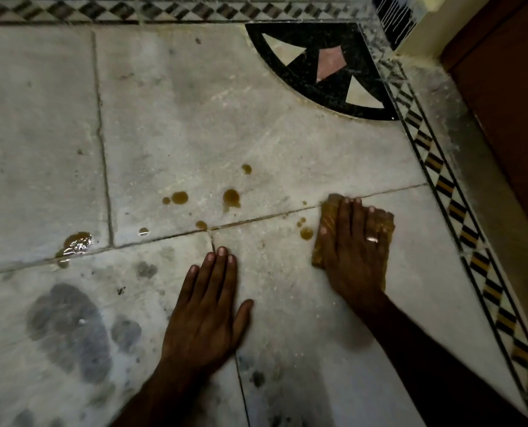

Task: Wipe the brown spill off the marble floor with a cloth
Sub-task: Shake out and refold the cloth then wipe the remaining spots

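Two hands are down on the pale grey marble floor (pixel 287 143). Nearest you, your left hand (pixel 205 315) lies flat and empty, fingers together and thumb out, bracing your weight just below the dark grout seam (pixel 164 237). A little farther and to the right, your right hand (pixel 353 251) presses palm-down on the folded, brown-stained soft cloth (pixel 383 224), fingers spread over it, a ring showing on one; it pins the cloth rather than pinching it. The cloth looks limp and damp, so it will likely bunch or slide under a light touch: keep the whole palm on it and push from the middle. Just left of the cloth sit small brown drops (pixel 306 232). Farther off, larger brown spots (pixel 231 197) lie beyond the seam, and a wet glossy brown puddle (pixel 76 241) sits well to the left. Most of the spill looks unwiped. Far right, the black inlaid quarter-circle (pixel 361 112) marks the corner.
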Tool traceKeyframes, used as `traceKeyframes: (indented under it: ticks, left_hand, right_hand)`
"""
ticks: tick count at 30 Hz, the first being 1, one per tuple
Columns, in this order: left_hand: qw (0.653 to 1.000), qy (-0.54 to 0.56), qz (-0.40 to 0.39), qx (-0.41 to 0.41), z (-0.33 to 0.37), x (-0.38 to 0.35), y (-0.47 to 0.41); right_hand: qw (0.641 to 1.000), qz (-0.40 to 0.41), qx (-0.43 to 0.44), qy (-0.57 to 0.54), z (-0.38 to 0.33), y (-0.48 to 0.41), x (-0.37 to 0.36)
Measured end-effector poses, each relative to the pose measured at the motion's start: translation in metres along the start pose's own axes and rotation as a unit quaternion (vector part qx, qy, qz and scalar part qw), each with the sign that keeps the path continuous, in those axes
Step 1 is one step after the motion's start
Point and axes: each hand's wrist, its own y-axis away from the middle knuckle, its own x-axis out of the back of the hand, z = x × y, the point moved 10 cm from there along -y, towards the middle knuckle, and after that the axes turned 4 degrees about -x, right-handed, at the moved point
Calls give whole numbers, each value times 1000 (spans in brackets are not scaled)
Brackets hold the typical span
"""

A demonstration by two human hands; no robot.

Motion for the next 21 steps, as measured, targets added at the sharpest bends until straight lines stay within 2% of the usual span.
traceKeyframes:
  ticks: [10, 16, 19, 21]
  left_hand:
    - [1000, -10, 3, 4, 1, 4, -1]
    - [1000, -13, 17, 15, -5, 4, 1]
    - [999, -17, 29, 17, -7, 4, 2]
    - [998, -20, 34, 41, -18, 7, 4]
  right_hand:
    - [995, -15, 101, -24, -59, -18, -5]
    - [962, -11, 272, -25, -120, 53, 9]
    - [935, -7, 354, -31, -118, 98, 14]
    - [927, -13, 373, -25, -100, 111, 10]
